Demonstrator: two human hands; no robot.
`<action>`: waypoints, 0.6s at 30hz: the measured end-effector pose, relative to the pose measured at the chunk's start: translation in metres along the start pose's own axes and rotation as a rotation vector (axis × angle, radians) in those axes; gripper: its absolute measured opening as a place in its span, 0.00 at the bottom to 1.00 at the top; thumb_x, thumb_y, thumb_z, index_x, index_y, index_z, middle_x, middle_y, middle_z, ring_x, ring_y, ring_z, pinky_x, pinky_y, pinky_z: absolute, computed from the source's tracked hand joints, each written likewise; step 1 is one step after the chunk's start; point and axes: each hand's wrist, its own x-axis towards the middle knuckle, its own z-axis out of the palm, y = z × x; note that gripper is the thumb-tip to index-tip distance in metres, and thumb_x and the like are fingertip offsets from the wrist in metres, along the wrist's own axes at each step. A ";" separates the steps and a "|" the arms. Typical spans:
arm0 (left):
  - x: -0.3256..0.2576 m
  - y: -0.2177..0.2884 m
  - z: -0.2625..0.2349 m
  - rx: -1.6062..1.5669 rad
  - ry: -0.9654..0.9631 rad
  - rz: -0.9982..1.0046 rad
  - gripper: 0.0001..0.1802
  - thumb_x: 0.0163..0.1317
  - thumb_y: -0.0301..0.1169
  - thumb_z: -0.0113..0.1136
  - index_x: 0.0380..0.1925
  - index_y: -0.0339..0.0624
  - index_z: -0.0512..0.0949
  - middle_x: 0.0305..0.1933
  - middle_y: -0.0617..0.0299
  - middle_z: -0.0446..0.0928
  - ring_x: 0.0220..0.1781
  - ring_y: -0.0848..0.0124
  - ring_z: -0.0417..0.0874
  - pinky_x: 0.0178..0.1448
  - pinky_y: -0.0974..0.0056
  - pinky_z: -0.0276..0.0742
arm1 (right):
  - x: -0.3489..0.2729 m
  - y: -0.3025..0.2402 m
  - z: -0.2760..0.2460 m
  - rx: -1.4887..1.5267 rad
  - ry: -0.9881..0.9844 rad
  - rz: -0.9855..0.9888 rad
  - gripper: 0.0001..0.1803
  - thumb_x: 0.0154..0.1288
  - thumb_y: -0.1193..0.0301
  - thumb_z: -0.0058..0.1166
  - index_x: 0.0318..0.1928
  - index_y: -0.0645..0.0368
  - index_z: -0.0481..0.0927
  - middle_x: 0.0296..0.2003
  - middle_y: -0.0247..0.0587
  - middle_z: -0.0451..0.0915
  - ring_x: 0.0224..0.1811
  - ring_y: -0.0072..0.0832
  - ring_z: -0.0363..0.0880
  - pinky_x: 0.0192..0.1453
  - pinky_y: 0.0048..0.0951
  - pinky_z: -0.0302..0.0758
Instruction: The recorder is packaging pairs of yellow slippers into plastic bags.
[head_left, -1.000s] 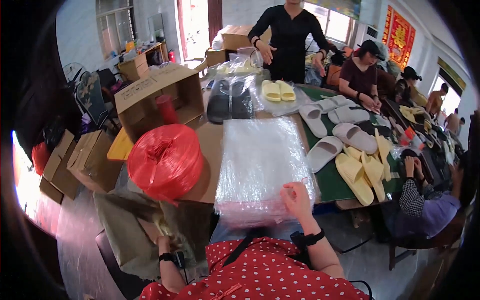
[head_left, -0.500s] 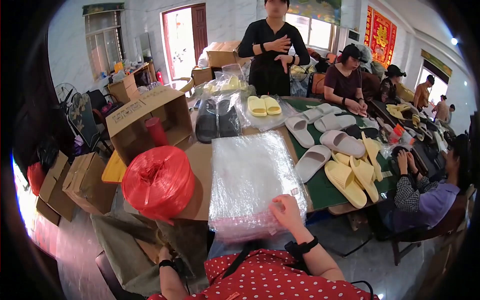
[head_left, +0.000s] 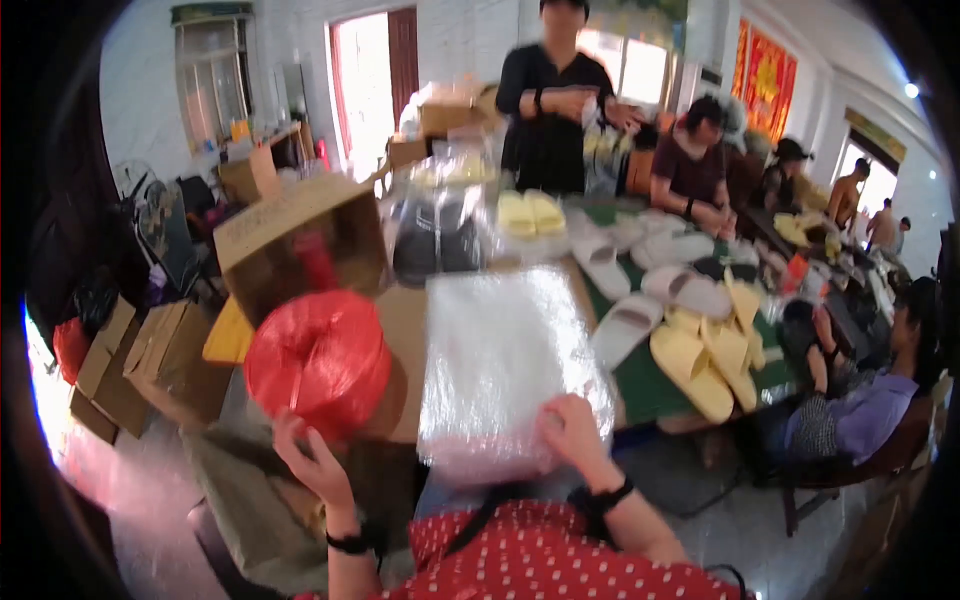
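Note:
My left hand (head_left: 312,466) is raised beside the lower edge of a big roll of red plastic twine (head_left: 318,362), fingers apart and nothing in them. Whether a fingertip touches the roll is blurred. In front of me lies a stack of clear plastic bags (head_left: 500,350), shiny and pinkish at the near edge. My right hand (head_left: 574,432) rests over its near right part, fingers curled in toward the thumb. What they pinch, if anything, I cannot make out.
An open carton (head_left: 290,225) with a red tube stands behind the roll. Black slippers (head_left: 437,238) in plastic and yellow slippers (head_left: 530,213) lie farther back; grey slippers (head_left: 628,330) and more yellow ones sit right. A sack (head_left: 235,490) hangs below. Co-workers are across and at right.
My left hand has come up out of the sack to the red roll. My right hand stays on the bags. The person across has shifted right and moved both hands.

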 end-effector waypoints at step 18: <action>-0.083 0.040 0.137 0.047 -1.197 0.377 0.35 0.67 0.56 0.56 0.70 0.53 0.70 0.78 0.47 0.60 0.81 0.43 0.53 0.82 0.41 0.44 | 0.018 0.046 -0.088 -0.053 0.127 0.083 0.12 0.60 0.72 0.66 0.43 0.60 0.82 0.46 0.46 0.82 0.53 0.46 0.78 0.57 0.42 0.73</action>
